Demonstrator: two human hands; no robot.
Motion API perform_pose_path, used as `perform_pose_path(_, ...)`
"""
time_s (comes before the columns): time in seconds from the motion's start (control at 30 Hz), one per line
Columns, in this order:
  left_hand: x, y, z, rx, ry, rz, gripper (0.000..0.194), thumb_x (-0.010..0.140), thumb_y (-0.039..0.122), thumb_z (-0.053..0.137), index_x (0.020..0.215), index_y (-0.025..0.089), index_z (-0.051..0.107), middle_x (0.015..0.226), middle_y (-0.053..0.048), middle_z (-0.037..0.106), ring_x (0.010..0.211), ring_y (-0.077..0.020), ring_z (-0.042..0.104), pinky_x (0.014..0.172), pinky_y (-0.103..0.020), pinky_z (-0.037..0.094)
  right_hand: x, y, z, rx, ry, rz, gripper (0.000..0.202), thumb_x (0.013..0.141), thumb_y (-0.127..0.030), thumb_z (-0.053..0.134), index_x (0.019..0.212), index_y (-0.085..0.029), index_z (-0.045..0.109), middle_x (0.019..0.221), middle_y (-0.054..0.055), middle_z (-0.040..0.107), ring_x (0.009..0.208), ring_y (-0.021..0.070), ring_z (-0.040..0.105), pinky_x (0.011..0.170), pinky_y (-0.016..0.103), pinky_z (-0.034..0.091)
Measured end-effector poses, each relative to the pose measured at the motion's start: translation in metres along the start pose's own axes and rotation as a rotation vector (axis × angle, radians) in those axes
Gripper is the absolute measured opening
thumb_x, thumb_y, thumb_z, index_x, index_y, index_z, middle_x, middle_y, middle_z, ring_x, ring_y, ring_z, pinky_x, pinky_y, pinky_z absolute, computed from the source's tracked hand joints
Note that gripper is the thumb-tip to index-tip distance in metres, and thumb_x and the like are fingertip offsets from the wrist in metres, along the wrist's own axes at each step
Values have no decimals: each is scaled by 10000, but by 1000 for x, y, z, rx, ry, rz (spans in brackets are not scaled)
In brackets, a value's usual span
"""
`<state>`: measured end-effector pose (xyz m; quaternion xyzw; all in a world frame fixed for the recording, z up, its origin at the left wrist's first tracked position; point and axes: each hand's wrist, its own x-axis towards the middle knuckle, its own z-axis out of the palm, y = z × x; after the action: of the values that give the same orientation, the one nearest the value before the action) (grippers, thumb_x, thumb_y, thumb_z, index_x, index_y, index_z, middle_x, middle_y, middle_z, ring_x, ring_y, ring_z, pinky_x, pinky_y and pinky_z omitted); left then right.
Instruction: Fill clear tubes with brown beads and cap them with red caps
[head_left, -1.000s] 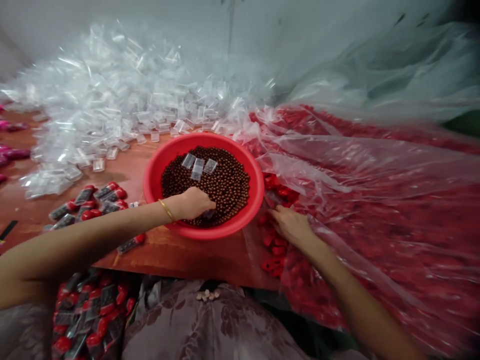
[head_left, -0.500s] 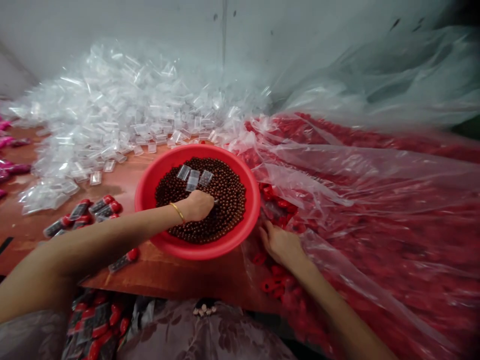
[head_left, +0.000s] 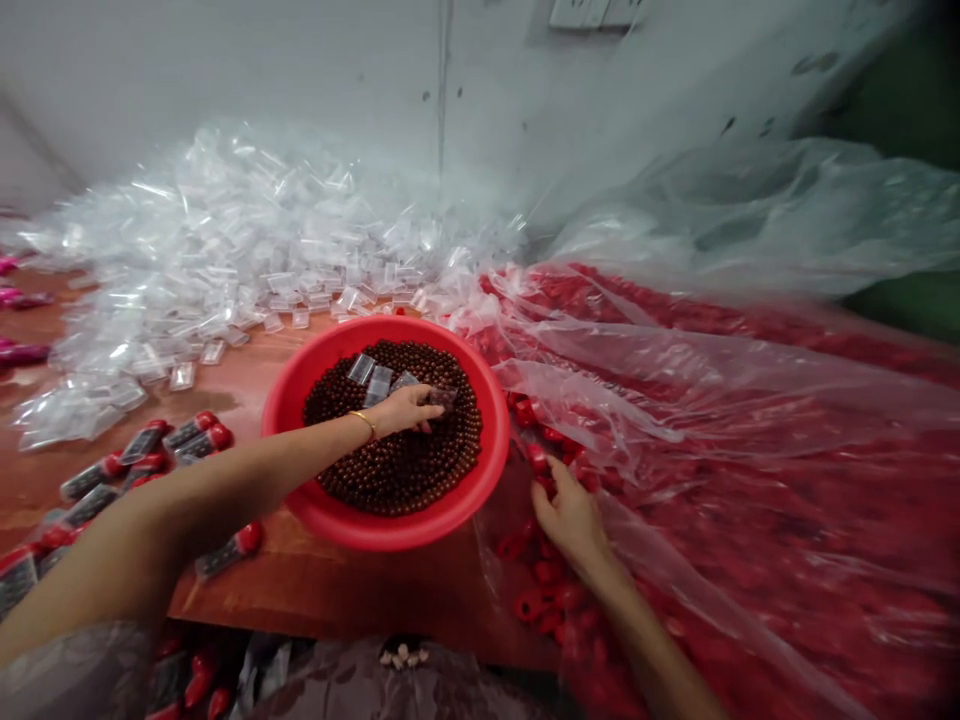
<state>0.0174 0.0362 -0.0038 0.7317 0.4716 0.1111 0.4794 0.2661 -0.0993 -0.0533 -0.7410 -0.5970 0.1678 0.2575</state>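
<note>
One clear case (head_left: 443, 398) is pinched in the nearly closed left hand (head_left: 411, 408), jutting right from its fingertips at the centre of the frame, just above the brown beads (head_left: 397, 475) in the red bowl (head_left: 390, 536). Three more cases (head_left: 379, 385) lie on the beads to the upper left of that hand, the rightmost partly behind it. Right of the bowl, the right hand (head_left: 559, 490) is partly open, thumb and fingers curved, its fingertips at loose red caps (head_left: 551, 575) that lie around and below it; whether it has hold of one I cannot tell. Clear plastic (head_left: 600, 395) spreads over more caps across the right side. A pile (head_left: 225, 230) of cases fills the counter (head_left: 337, 590) at upper left, and filled, red-capped cases (head_left: 191, 432) lie at lower left, beyond the left forearm.
</note>
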Motion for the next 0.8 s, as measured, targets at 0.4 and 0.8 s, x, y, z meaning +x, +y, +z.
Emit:
perform_pose_path(0.4, -64, 12, -14, -846, -142, 201, 352, 739, 392, 695, 963, 137, 601, 942, -65, 657, 871, -148, 629, 837, -307, 486, 11, -73, -44, 915, -82, -5, 355, 793, -536, 518, 779, -190, 597, 569, -51, 451, 405, 63, 386, 387, 205, 367)
perform_pose_path(0.8, -74, 20, -24, -773, -127, 350, 291, 729, 315, 705, 888, 124, 553, 819, -37, 622, 739, -114, 601, 721, -266, 509, 49, -147, -10, 811, -330, -195, 398, 732, -482, 629, 1000, -194, 567, 524, -85, 459, 368, 66, 371, 369, 211, 298)
